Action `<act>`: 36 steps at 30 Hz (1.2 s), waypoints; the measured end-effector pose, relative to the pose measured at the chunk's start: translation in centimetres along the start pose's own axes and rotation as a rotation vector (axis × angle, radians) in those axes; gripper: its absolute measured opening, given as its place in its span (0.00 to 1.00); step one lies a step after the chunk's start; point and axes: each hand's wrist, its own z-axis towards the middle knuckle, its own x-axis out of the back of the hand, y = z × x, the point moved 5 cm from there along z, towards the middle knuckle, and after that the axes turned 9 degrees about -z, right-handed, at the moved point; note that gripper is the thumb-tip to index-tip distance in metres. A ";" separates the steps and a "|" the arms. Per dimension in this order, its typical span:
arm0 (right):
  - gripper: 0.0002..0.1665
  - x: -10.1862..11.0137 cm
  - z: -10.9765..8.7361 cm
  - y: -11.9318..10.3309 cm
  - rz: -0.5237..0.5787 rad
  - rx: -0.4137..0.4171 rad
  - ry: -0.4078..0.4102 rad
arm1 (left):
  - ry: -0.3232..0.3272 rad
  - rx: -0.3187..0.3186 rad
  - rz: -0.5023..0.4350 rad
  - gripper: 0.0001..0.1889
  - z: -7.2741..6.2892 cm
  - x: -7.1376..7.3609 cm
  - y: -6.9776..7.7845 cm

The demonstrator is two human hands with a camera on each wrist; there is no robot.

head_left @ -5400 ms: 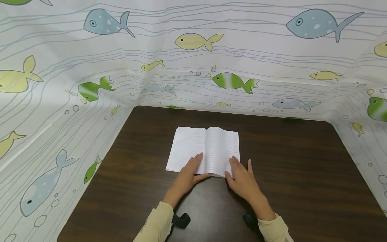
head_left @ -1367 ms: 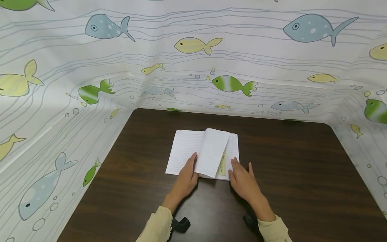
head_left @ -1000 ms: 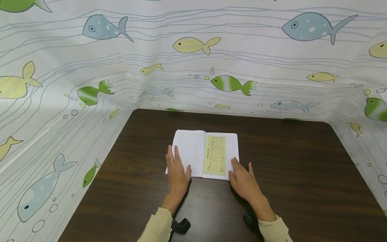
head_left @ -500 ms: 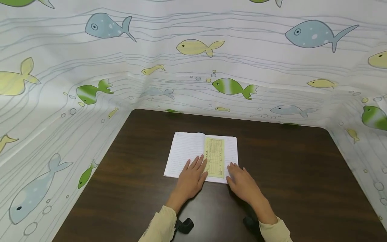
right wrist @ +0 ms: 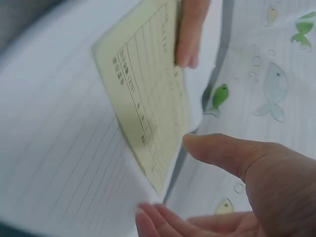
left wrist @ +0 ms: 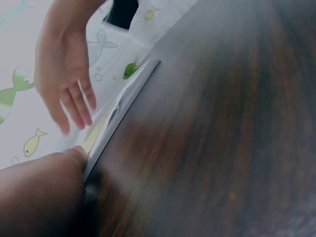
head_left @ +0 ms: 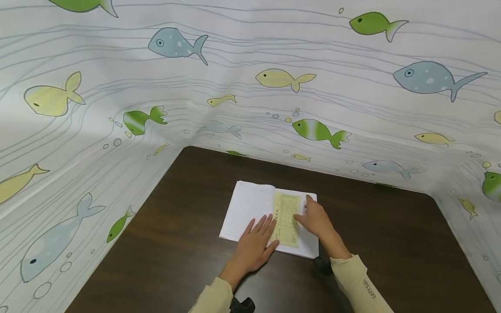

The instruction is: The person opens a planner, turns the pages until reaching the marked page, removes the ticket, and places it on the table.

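Observation:
A lined notebook (head_left: pixel 250 208) lies spread on the table, with a yellow printed slip (head_left: pixel 287 228) flat on its right page. My left hand (head_left: pixel 253 245) rests with straight fingers on the lower part of the notebook, fingertips by the slip's left edge. Over the upper right of that page is my right hand (head_left: pixel 318 219), thumb pointing toward the slip. In the right wrist view, thumb and fingers of the right hand (right wrist: pixel 281 182) stand apart with nothing between them. The left wrist view shows the right hand (left wrist: pixel 64 74) raised above the page.
The dark wood-grain table (head_left: pixel 188 208) extends around the notebook. A white sheet (head_left: pixel 235 43) printed with fish hangs at the back and both sides. A black wrist device (head_left: pixel 242 305) sits below the left sleeve, another (head_left: pixel 323 265) beside the right sleeve.
A page has been turned over to the left, uncovering the yellow slip. The left hand then came back onto the notebook's middle. My right hand left the lower right edge and moved up the page.

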 end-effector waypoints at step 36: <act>0.38 4.3 -1.3 10.4 0.254 -0.056 0.181 | 0.033 -0.004 -0.014 0.31 -0.4 1.0 -0.9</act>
